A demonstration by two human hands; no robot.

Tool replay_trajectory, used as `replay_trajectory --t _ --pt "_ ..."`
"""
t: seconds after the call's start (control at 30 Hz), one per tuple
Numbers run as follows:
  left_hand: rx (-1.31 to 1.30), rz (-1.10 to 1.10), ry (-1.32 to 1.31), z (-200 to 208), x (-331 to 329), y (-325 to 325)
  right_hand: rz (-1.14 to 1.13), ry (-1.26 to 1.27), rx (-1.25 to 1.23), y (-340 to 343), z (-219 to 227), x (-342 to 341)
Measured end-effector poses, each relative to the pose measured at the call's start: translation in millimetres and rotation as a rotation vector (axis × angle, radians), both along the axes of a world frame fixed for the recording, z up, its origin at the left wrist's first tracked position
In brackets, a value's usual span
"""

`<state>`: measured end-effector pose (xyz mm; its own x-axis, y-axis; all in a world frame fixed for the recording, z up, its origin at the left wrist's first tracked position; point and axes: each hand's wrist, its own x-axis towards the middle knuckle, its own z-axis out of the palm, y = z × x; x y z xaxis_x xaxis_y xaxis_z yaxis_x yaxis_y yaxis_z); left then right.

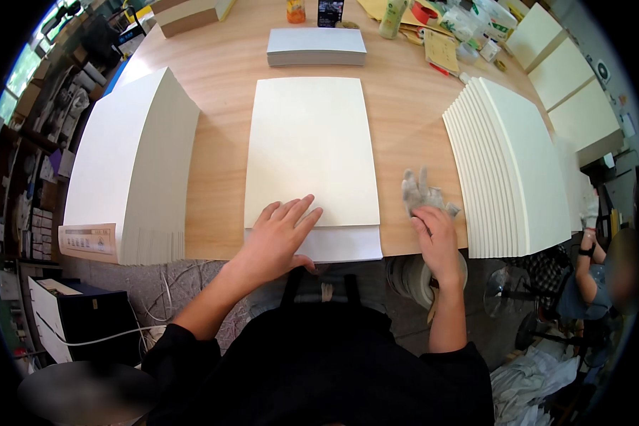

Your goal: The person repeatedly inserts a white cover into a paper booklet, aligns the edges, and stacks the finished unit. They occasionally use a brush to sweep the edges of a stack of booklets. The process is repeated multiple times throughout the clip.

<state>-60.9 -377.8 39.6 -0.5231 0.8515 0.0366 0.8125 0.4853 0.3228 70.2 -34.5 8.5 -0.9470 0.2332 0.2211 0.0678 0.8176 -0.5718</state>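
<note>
A cream sheet or cover (pixel 309 142) lies in front of me at the middle of the table, with white paper (pixel 334 243) showing from under its near edge. My left hand (pixel 280 231) rests flat on that near edge, fingers spread and thumb hanging over the table's edge. To the right lies a grey knitted work glove (pixel 419 190). My right hand (pixel 437 238) is at the glove's near end, fingers curled and closed on its edge; the fingertips are partly hidden.
Tall paper stacks stand at left (pixel 113 149) and right (pixel 518 163). A low white stack (pixel 317 47) sits beyond the cover. Farther back are a bottle (pixel 392 18), a phone (pixel 330 13) and tape (pixel 424 13). Another person's arm (pixel 588 259) shows at far right, near a fan (pixel 508 292).
</note>
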Motion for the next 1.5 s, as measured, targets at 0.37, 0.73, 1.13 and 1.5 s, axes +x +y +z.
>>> replay_trajectory --t 0.37,0.73,1.13,1.5 --pt "0.095 0.063 -0.141 8 -11 -23 0.29 -0.006 0.012 -63 20 -6" --pt "0.332 0.267 -0.395 -27 -75 -36 0.146 0.085 -0.323 -63 -9 -77" --pt "0.229 0.435 -0.354 -26 -75 -17 0.103 0.097 -0.063 -72 -14 -86" --pt "-0.517 -0.527 0.538 -2 -96 84 0.074 0.063 -0.335 -21 26 -85"
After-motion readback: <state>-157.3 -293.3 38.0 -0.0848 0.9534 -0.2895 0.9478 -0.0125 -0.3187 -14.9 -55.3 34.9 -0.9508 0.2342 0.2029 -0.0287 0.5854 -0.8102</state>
